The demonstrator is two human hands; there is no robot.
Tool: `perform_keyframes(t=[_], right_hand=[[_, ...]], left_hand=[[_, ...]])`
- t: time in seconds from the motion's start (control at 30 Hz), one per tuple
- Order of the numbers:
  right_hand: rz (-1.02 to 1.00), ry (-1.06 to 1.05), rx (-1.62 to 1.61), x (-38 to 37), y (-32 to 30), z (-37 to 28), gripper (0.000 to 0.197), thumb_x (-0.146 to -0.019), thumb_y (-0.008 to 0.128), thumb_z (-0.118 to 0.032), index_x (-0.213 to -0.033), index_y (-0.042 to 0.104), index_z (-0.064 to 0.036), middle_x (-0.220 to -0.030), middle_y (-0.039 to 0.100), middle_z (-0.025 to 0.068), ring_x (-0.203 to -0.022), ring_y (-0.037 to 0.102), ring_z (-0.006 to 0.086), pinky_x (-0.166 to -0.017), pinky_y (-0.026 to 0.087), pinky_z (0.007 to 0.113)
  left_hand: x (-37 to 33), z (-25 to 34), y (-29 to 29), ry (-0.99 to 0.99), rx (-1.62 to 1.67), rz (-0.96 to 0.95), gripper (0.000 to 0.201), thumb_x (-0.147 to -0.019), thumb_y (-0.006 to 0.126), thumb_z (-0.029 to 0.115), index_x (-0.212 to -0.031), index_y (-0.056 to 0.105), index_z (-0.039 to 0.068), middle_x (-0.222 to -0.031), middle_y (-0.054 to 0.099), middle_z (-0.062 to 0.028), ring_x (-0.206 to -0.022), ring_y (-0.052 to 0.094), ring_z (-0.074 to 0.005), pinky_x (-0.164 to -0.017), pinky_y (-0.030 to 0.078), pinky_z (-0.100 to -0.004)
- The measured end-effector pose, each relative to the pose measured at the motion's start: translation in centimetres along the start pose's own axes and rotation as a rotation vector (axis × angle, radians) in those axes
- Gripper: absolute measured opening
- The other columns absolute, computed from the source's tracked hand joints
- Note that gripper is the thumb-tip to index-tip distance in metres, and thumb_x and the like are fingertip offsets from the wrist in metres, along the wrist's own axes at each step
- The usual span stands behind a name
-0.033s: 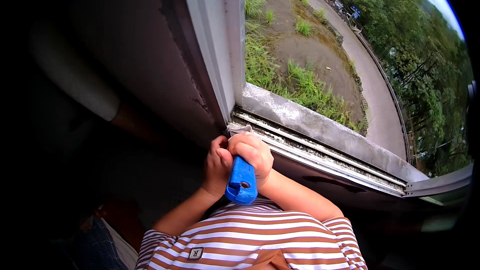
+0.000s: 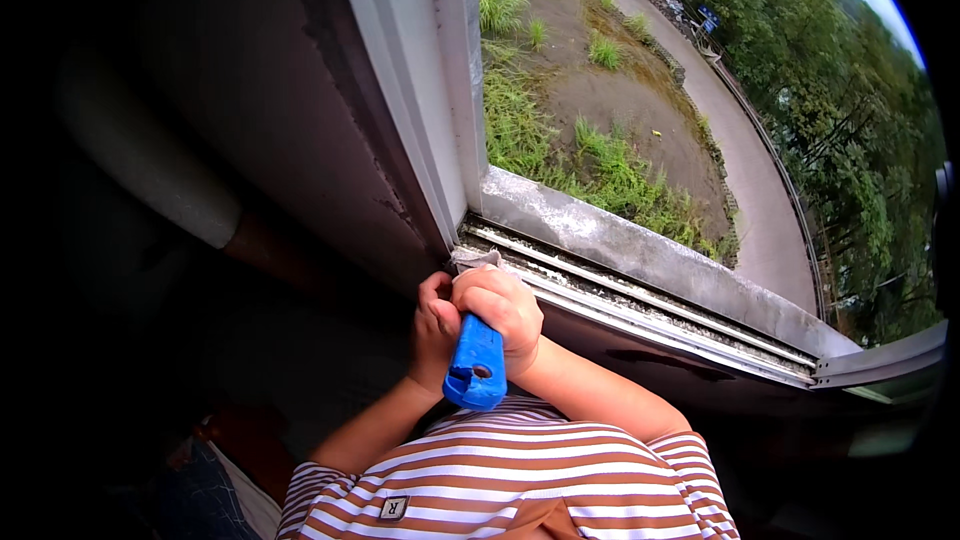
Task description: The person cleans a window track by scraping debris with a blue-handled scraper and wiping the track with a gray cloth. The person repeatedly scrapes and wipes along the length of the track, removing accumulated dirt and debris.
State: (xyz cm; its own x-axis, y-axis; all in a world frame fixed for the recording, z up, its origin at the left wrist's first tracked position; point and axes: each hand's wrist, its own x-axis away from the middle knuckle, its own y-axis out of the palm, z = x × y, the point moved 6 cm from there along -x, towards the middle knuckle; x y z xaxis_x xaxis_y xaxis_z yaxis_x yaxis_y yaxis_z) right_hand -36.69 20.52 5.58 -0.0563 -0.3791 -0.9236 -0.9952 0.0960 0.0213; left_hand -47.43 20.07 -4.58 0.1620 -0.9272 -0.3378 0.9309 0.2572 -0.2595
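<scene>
My right hand (image 2: 500, 310) is closed around a blue-handled tool (image 2: 476, 370). Its handle points back toward my body and has a hole near the end; its working end is hidden by my fingers. Beyond my knuckles, a greyish crumpled piece, like cloth (image 2: 478, 258), lies at the corner of the window track (image 2: 640, 305). My left hand (image 2: 433, 340) presses close beside the right one, its fingers curled against the inner edge of the track. What it holds, if anything, is hidden.
A grey window frame post (image 2: 445, 90) rises at the left of the track, next to a dark wall. The track is dirty, with white rails and a weathered outer ledge (image 2: 600, 230). Outside, far below, are grass, a path (image 2: 750, 160) and trees. A pale pipe (image 2: 150, 160) runs at left.
The view has shifted very slightly. Both hands and the blue handle keep almost the same place at the track's corner.
</scene>
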Motion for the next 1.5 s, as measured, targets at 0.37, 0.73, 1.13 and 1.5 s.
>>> perform_keyframes(t=[0.37,0.73,1.13,1.5], right_hand=[[-0.063,-0.090,0.029,-2.0,-1.6,-1.2,0.018,-0.068,0.073,-0.006,-0.074,0.056,-0.0026,-0.065,0.055,0.0082,-0.051,0.054,0.0244,-0.044,0.043,0.032],[0.580,0.587,-0.489,-4.9,-14.3,2.6,0.014,-0.082,0.061,0.002,-0.084,0.049,-0.0037,-0.062,0.054,0.0055,-0.051,0.054,0.0147,-0.056,0.050,0.033],[0.640,0.537,-0.157,-4.0,-23.7,-2.5,0.014,-0.082,0.059,-0.003,-0.083,0.046,-0.0048,-0.060,0.048,0.0043,-0.049,0.049,0.0144,-0.056,0.046,0.033],[0.709,0.235,0.278,-3.8,-33.0,-11.5,0.013,-0.082,0.057,-0.006,-0.080,0.044,-0.0051,-0.058,0.046,0.0032,-0.049,0.045,0.0120,-0.056,0.044,0.031]], left_hand=[[-0.1,0.9,-0.4,0.037,0.159,0.132,0.052,-0.095,0.035,0.050,-0.102,0.052,0.002,-0.087,0.056,-0.0075,-0.081,0.053,-0.0159,-0.073,0.045,-0.0308],[-4.2,8.6,-1.5,0.155,0.340,0.257,0.020,-0.082,0.048,-0.008,-0.098,0.047,0.003,-0.087,0.045,0.0011,-0.074,0.041,-0.0034,-0.064,0.035,-0.0166],[-4.2,11.6,-2.4,0.428,0.367,0.229,0.017,-0.091,0.048,0.002,-0.104,0.038,0.008,-0.101,0.053,-0.0137,-0.083,0.049,-0.0123,-0.079,0.044,-0.0250],[-6.5,19.2,0.2,0.625,0.565,0.291,0.019,-0.093,0.047,0.007,-0.111,0.043,0.009,-0.105,0.057,-0.0141,-0.086,0.055,-0.0164,-0.075,0.049,-0.0281]])
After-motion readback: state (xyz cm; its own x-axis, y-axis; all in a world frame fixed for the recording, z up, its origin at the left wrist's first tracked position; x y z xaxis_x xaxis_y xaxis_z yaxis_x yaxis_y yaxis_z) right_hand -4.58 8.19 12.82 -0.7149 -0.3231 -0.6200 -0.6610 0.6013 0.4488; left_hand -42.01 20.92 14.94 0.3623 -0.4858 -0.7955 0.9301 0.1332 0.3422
